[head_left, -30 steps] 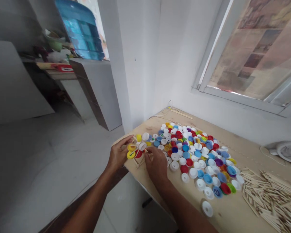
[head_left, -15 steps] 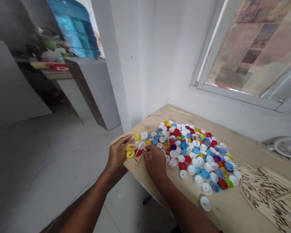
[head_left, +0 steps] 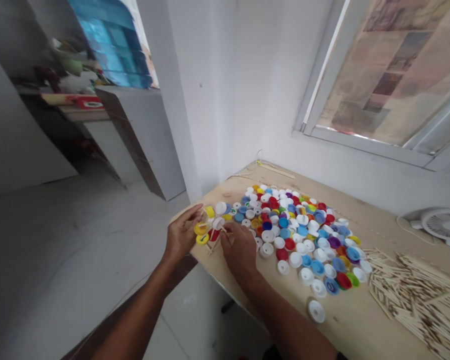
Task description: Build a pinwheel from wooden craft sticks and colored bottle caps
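A small structure of bottle caps and thin wooden sticks (head_left: 211, 231) stands at the left corner of a wooden table (head_left: 360, 325). My left hand (head_left: 182, 235) curls round its left side, fingers on the yellow caps. From the right, my right hand (head_left: 241, 250) pinches a stick of the same structure. Both hands are closed on it. Beside them a broad spread of coloured bottle caps (head_left: 300, 235) covers the table's middle.
A heap of wooden sticks (head_left: 416, 300) lies at the table's right. One white cap (head_left: 316, 311) sits alone near the front edge. A small white fan (head_left: 442, 225) stands at the far right under a window. Grey floor and a shelf unit lie to the left.
The view has shifted a little; my hands stay on the cap-and-stick structure, with the right fingers edging slightly up along a stick.
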Motion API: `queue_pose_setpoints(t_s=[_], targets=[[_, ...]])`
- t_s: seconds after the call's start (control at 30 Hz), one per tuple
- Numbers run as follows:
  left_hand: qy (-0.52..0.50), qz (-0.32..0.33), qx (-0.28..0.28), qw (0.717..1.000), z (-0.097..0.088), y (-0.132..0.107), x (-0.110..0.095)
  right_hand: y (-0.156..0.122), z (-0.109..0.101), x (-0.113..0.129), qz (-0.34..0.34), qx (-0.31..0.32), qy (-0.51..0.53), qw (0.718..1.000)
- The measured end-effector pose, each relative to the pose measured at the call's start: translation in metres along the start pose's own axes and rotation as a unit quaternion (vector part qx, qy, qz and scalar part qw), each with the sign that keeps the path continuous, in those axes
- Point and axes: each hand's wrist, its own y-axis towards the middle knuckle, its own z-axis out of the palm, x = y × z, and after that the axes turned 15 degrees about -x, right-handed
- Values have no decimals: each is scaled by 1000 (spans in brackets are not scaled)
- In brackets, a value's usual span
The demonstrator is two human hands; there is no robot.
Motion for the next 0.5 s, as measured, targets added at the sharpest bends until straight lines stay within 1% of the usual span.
queue_pose_setpoints(t_s=[0.27, 0.5], targets=[[-5, 48, 4, 999, -1, 0, -3, 0, 0, 0, -2, -2, 4, 1000], [-18, 118, 4, 993, 0, 4, -4, -1, 0, -1, -2, 0, 2, 1000]])
